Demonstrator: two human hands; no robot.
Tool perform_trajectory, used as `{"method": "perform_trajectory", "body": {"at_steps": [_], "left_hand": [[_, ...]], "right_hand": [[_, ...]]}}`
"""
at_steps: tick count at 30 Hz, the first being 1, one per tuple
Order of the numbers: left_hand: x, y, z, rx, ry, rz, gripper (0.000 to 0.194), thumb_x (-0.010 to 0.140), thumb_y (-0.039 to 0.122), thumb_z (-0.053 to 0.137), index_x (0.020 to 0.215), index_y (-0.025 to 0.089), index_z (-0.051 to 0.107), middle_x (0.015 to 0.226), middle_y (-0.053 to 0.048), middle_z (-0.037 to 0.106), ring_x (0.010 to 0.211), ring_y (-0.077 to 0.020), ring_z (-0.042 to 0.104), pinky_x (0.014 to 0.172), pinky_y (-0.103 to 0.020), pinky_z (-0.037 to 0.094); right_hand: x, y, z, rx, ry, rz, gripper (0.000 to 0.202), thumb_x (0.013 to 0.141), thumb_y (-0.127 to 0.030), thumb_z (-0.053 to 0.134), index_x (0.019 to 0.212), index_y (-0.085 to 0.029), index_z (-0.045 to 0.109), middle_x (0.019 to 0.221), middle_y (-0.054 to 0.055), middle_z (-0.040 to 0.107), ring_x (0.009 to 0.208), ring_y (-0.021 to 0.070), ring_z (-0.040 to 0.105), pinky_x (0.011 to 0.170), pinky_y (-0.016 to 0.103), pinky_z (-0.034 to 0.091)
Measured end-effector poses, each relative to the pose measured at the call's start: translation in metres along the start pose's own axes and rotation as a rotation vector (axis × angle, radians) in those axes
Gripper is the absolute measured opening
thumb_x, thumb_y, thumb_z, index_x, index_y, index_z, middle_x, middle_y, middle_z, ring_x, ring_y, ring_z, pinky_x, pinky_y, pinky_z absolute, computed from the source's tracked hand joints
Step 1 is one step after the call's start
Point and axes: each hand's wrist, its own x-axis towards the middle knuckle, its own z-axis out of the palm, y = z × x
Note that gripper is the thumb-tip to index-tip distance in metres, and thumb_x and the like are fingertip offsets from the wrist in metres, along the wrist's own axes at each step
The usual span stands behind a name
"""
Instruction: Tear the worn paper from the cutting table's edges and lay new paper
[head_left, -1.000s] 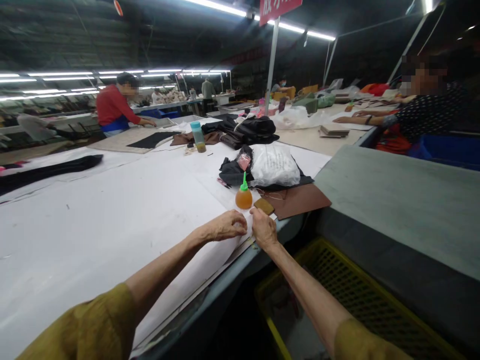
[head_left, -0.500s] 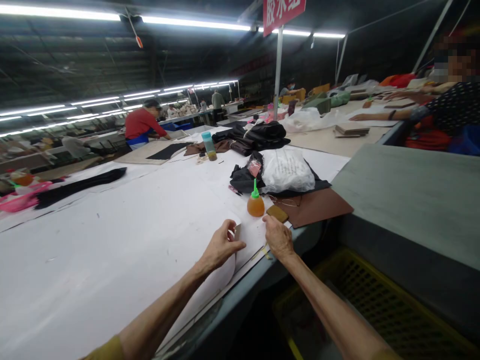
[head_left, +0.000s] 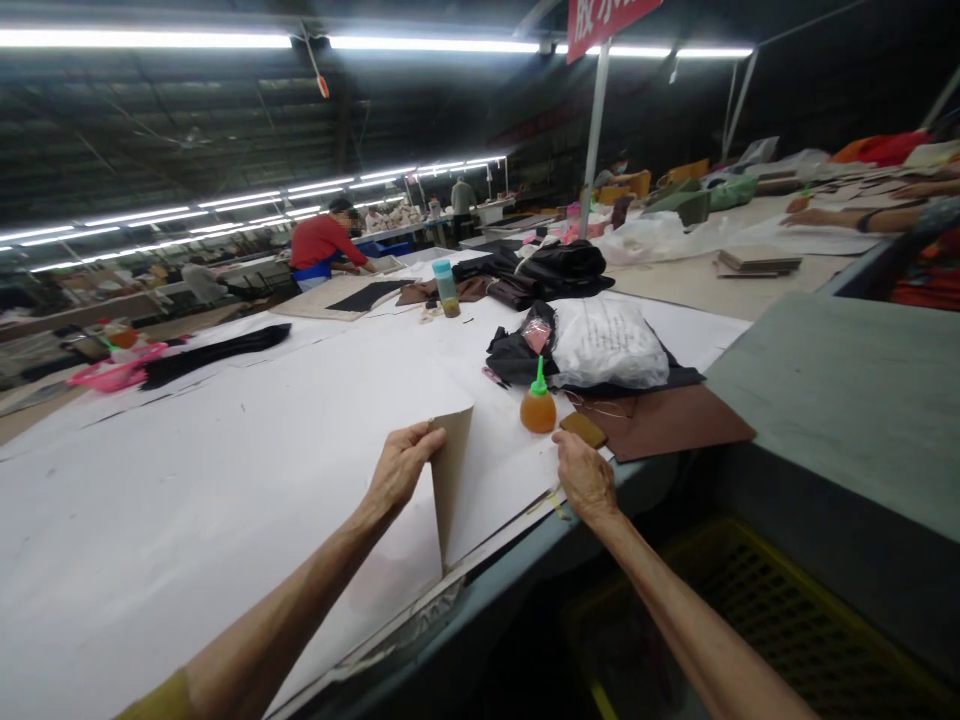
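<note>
The left hand [head_left: 405, 465] pinches the raised edge of the white sheet [head_left: 300, 440] between thumb and fingers; a flap of it stands up at three o'clock from the hand, showing a brownish underside. The sheet covers much of the bench [head_left: 499, 590], running out from the left hand toward nine o'clock and down to seven. The right hand [head_left: 586, 478] lies at three o'clock from the left, near the bench edge, its fingers curled in; whether they grip anything, I cannot tell.

From the right hand, the tan block [head_left: 583, 430] is at twelve o'clock, just beside the fingertips. The green-tipped bottle [head_left: 538, 411], holding amber liquid, stands upright between ten and eleven, near the block. A brown panel [head_left: 675, 422] lies at two, and a white bag [head_left: 611, 345] sits on black cloth [head_left: 510, 347] just past twelve. Below the bench, a yellow crate [head_left: 757, 610] is at four.

From the left hand, a blue-capped flask [head_left: 445, 288] is between twelve and one, a pink basket [head_left: 120, 372] between nine and ten, and a person in red [head_left: 322, 242] farther off at eleven.
</note>
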Motion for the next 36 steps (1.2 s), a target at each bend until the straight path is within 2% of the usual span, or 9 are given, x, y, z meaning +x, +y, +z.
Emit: {"method": "perform_trajectory", "body": {"at_steps": [5, 14, 18, 21, 24, 27, 30, 33, 36], "left_hand": [[-0.008, 0.002, -0.019, -0.014, 0.049, -0.027, 0.033, 0.073, 0.043, 0.056, 0.072, 0.01, 0.062, 0.061, -0.001, 0.057, 0.057, -0.0117, 0.049, 0.055, -0.023, 0.039], [-0.009, 0.0, 0.007, -0.007, 0.02, 0.012, 0.023, 0.073, 0.033, 0.05, 0.063, 0.013, 0.055, 0.054, 0.003, 0.047, 0.048, -0.0075, 0.043, 0.045, -0.019, 0.035], [-0.004, 0.004, 0.014, 0.054, 0.009, 0.052, 0.024, 0.072, 0.032, 0.051, 0.056, 0.015, 0.05, 0.049, 0.005, 0.042, 0.048, -0.0077, 0.042, 0.044, -0.018, 0.033], [0.0, 0.006, 0.018, 0.117, 0.001, 0.078, 0.022, 0.072, 0.032, 0.052, 0.058, 0.015, 0.054, 0.051, 0.004, 0.047, 0.051, -0.0085, 0.045, 0.048, -0.019, 0.034], [-0.008, 0.013, 0.012, 0.182, -0.017, 0.1, 0.021, 0.074, 0.031, 0.052, 0.064, 0.014, 0.06, 0.053, 0.003, 0.051, 0.052, -0.009, 0.049, 0.053, -0.02, 0.038], [-0.039, 0.018, -0.009, 0.257, -0.021, 0.125, 0.02, 0.077, 0.031, 0.052, 0.072, 0.015, 0.064, 0.055, 0.003, 0.054, 0.053, -0.0093, 0.049, 0.055, -0.021, 0.038], [-0.097, 0.008, -0.041, 0.348, 0.017, 0.149, 0.016, 0.079, 0.026, 0.052, 0.075, 0.016, 0.064, 0.063, 0.001, 0.057, 0.059, -0.011, 0.049, 0.06, -0.024, 0.039], [-0.168, -0.023, -0.069, 0.443, 0.055, 0.155, 0.016, 0.083, 0.022, 0.049, 0.081, 0.014, 0.063, 0.08, -0.005, 0.062, 0.076, -0.0161, 0.054, 0.072, -0.029, 0.042], [-0.228, -0.062, -0.086, 0.771, 0.088, 0.234, 0.021, 0.088, 0.019, 0.043, 0.099, 0.017, 0.06, 0.1, -0.008, 0.063, 0.096, -0.0207, 0.054, 0.085, -0.035, 0.045]], "right_hand": [[-0.002, -0.001, 0.001, 0.055, 0.004, 0.0, 0.031, 0.085, -0.007, 0.037, 0.105, -0.018, 0.058, 0.101, 0.008, 0.06, 0.093, 0.023, 0.055, 0.075, 0.03, 0.038], [0.002, -0.008, -0.025, 0.306, -0.12, 0.058, 0.036, 0.08, -0.031, 0.034, 0.098, -0.012, 0.059, 0.078, 0.008, 0.059, 0.061, 0.02, 0.052, 0.058, 0.03, 0.039], [-0.036, -0.055, -0.038, 0.488, -0.383, -0.07, 0.04, 0.079, -0.044, 0.037, 0.095, -0.016, 0.061, 0.079, 0.004, 0.059, 0.059, 0.0175, 0.05, 0.056, 0.029, 0.039], [-0.07, -0.099, -0.032, 0.706, -0.707, -0.018, 0.044, 0.074, -0.044, 0.046, 0.102, -0.012, 0.06, 0.08, 0.006, 0.06, 0.063, 0.0191, 0.05, 0.06, 0.031, 0.04], [-0.088, -0.128, -0.023, 0.925, -0.831, 0.02, 0.044, 0.066, -0.034, 0.057, 0.104, -0.012, 0.058, 0.09, 0.007, 0.062, 0.078, 0.0225, 0.054, 0.068, 0.031, 0.042], [-0.094, -0.137, -0.018, 1.15, -0.87, 0.145, 0.045, 0.062, -0.028, 0.065, 0.104, -0.013, 0.057, 0.091, 0.005, 0.063, 0.083, 0.0219, 0.055, 0.066, 0.027, 0.043], [-0.097, -0.137, -0.018, 1.129, -0.875, 0.317, 0.038, 0.065, -0.033, 0.072, 0.093, -0.011, 0.058, 0.073, 0.003, 0.062, 0.065, 0.015, 0.054, 0.054, 0.02, 0.04], [-0.099, -0.139, -0.018, 1.116, -0.891, 0.403, 0.043, 0.064, -0.043, 0.077, 0.084, -0.01, 0.057, 0.065, 0.002, 0.058, 0.057, 0.0108, 0.051, 0.048, 0.016, 0.039], [-0.098, -0.143, -0.018, 1.147, -0.903, 0.451, 0.054, 0.055, -0.049, 0.083, 0.084, -0.012, 0.055, 0.07, 0.0, 0.056, 0.055, 0.0086, 0.05, 0.045, 0.014, 0.039]]}}
